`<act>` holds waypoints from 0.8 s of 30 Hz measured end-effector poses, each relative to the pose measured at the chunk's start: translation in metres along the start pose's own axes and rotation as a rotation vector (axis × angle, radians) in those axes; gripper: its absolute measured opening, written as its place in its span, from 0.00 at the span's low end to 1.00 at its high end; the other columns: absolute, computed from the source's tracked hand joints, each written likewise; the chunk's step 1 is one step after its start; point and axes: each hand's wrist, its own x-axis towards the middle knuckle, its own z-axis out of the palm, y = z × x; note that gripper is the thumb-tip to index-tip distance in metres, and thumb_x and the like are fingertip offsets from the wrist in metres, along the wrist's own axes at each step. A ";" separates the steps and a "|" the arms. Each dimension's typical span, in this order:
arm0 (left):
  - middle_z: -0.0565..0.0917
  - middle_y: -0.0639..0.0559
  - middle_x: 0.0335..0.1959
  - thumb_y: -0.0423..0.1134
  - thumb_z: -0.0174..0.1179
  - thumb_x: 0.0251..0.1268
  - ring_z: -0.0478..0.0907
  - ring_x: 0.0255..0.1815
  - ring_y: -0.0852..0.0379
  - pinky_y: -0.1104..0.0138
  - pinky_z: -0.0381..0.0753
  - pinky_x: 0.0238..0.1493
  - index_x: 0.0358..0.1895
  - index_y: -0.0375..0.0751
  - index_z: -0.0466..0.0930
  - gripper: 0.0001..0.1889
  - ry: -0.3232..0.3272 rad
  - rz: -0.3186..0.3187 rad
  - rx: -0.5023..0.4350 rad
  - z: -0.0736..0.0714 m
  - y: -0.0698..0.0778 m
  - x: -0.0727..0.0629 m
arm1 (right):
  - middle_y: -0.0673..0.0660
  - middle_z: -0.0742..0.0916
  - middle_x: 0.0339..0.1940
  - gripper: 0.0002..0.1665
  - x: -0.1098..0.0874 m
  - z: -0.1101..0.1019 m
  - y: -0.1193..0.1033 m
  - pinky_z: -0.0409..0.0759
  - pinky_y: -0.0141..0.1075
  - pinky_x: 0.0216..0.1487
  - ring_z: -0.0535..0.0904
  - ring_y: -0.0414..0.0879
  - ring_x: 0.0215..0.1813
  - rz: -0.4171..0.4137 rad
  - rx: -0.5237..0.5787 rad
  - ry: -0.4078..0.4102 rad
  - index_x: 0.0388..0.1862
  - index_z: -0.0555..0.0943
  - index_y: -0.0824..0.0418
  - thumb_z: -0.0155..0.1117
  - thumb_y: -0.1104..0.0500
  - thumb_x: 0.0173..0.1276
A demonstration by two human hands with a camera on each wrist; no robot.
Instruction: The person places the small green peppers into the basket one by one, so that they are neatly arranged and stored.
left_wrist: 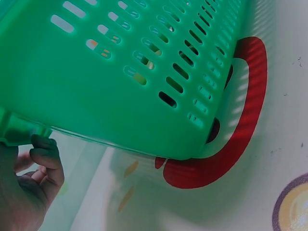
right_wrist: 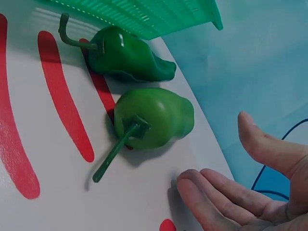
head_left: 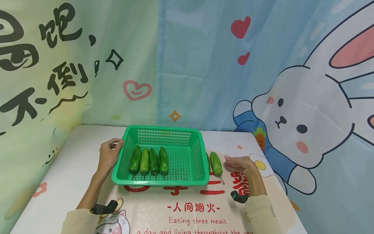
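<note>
A green plastic basket (head_left: pixel 179 160) holds several green peppers (head_left: pixel 153 161) lined up side by side in its left half. At the basket's left rim, my left hand (head_left: pixel 108 155) grips the edge with curled fingers; the left wrist view shows its fingertips (left_wrist: pixel 44 153) at the rim. To the right of the basket lie two green peppers on the table: a lighter one (right_wrist: pixel 153 118) and a darker one (right_wrist: pixel 126 57), which the basket partly hides in the head view. My right hand (head_left: pixel 240 165) is just right of the lighter pepper, fingers extended, thumb apart, holding nothing.
Under the basket is a white table covering (head_left: pixel 79 152) with red characters and printed pictures. A fabric backdrop (head_left: pixel 201 81) with a cartoon rabbit hangs behind the table. Dark straps with small devices (head_left: pixel 104 208) sit on both wrists.
</note>
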 end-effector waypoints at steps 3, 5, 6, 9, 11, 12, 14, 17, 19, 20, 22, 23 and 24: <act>0.88 0.37 0.33 0.43 0.59 0.87 0.79 0.22 0.69 0.72 0.80 0.25 0.57 0.27 0.87 0.19 0.001 -0.003 -0.003 0.000 0.000 0.000 | 0.68 0.93 0.56 0.40 0.002 -0.002 0.002 0.90 0.45 0.60 0.94 0.52 0.52 -0.016 0.001 -0.040 0.72 0.78 0.77 0.78 0.50 0.74; 0.88 0.37 0.32 0.43 0.58 0.87 0.79 0.22 0.68 0.72 0.80 0.25 0.57 0.26 0.87 0.19 0.002 -0.006 -0.006 0.000 0.000 0.000 | 0.67 0.94 0.54 0.39 0.003 -0.003 0.003 0.90 0.46 0.61 0.94 0.53 0.52 -0.016 0.011 -0.060 0.72 0.78 0.77 0.76 0.51 0.76; 0.88 0.37 0.32 0.43 0.59 0.87 0.79 0.22 0.68 0.72 0.80 0.25 0.57 0.26 0.87 0.19 0.004 -0.006 -0.005 0.000 0.000 0.000 | 0.67 0.94 0.53 0.39 0.004 -0.003 0.003 0.90 0.47 0.61 0.94 0.54 0.52 -0.012 0.017 -0.068 0.72 0.78 0.77 0.76 0.51 0.76; 0.88 0.35 0.33 0.43 0.58 0.87 0.79 0.22 0.68 0.72 0.80 0.25 0.57 0.26 0.87 0.19 0.005 -0.009 0.001 0.000 0.000 0.000 | 0.65 0.94 0.51 0.36 0.005 -0.002 0.003 0.90 0.47 0.60 0.94 0.54 0.52 -0.004 0.038 -0.083 0.71 0.80 0.77 0.76 0.52 0.76; 0.89 0.34 0.34 0.43 0.58 0.87 0.79 0.22 0.68 0.72 0.81 0.25 0.58 0.26 0.87 0.19 0.004 -0.012 0.002 0.000 0.001 0.000 | 0.65 0.94 0.51 0.35 0.007 0.000 0.003 0.90 0.48 0.60 0.94 0.54 0.52 -0.002 0.046 -0.093 0.70 0.80 0.76 0.76 0.53 0.76; 0.89 0.33 0.35 0.43 0.58 0.87 0.79 0.22 0.68 0.72 0.81 0.25 0.58 0.26 0.87 0.20 0.002 -0.014 0.003 0.000 0.001 0.001 | 0.65 0.94 0.51 0.34 0.008 0.001 0.003 0.90 0.48 0.60 0.94 0.54 0.52 -0.001 0.050 -0.092 0.69 0.81 0.75 0.77 0.53 0.75; 0.88 0.31 0.36 0.43 0.58 0.87 0.79 0.22 0.68 0.72 0.81 0.26 0.59 0.26 0.86 0.20 -0.006 -0.018 -0.002 0.000 0.000 0.000 | 0.65 0.95 0.50 0.33 0.009 0.003 0.004 0.90 0.49 0.60 0.94 0.54 0.51 -0.007 0.060 -0.094 0.68 0.82 0.75 0.78 0.55 0.74; 0.88 0.28 0.38 0.44 0.57 0.88 0.80 0.22 0.68 0.72 0.82 0.26 0.60 0.26 0.85 0.21 -0.017 -0.022 -0.008 0.000 0.000 -0.001 | 0.62 0.95 0.45 0.30 0.012 0.009 0.006 0.91 0.49 0.59 0.94 0.51 0.47 -0.013 0.061 -0.080 0.65 0.85 0.75 0.79 0.56 0.73; 0.88 0.27 0.39 0.45 0.56 0.88 0.81 0.22 0.68 0.72 0.83 0.26 0.61 0.26 0.85 0.22 -0.023 -0.021 -0.011 0.000 -0.001 -0.001 | 0.60 0.96 0.42 0.30 0.012 0.011 0.007 0.91 0.48 0.58 0.94 0.49 0.45 -0.016 0.055 -0.077 0.64 0.85 0.75 0.79 0.57 0.73; 0.88 0.27 0.39 0.45 0.56 0.88 0.80 0.22 0.68 0.72 0.83 0.26 0.61 0.26 0.85 0.22 -0.022 -0.023 -0.013 0.000 -0.001 -0.001 | 0.59 0.96 0.41 0.30 0.012 0.013 0.006 0.91 0.48 0.57 0.95 0.49 0.44 -0.014 0.052 -0.072 0.64 0.85 0.75 0.80 0.57 0.72; 0.89 0.28 0.39 0.45 0.56 0.88 0.80 0.23 0.68 0.72 0.83 0.26 0.61 0.26 0.85 0.22 -0.019 -0.022 -0.009 0.000 -0.001 -0.001 | 0.59 0.96 0.41 0.30 0.011 0.016 0.005 0.92 0.46 0.56 0.95 0.47 0.43 -0.016 0.034 -0.078 0.65 0.84 0.76 0.79 0.57 0.73; 0.89 0.29 0.38 0.45 0.56 0.88 0.81 0.23 0.68 0.71 0.83 0.26 0.60 0.26 0.85 0.21 -0.020 -0.022 -0.008 0.000 -0.001 0.000 | 0.60 0.96 0.42 0.31 0.010 0.017 0.005 0.92 0.46 0.55 0.95 0.47 0.43 -0.018 0.025 -0.074 0.66 0.83 0.76 0.79 0.57 0.73; 0.89 0.30 0.38 0.45 0.56 0.88 0.81 0.23 0.68 0.71 0.83 0.26 0.60 0.26 0.86 0.21 -0.020 -0.024 -0.009 0.000 -0.001 0.000 | 0.60 0.96 0.42 0.31 0.010 0.018 0.005 0.92 0.45 0.54 0.95 0.47 0.43 -0.018 0.017 -0.067 0.66 0.83 0.76 0.80 0.57 0.72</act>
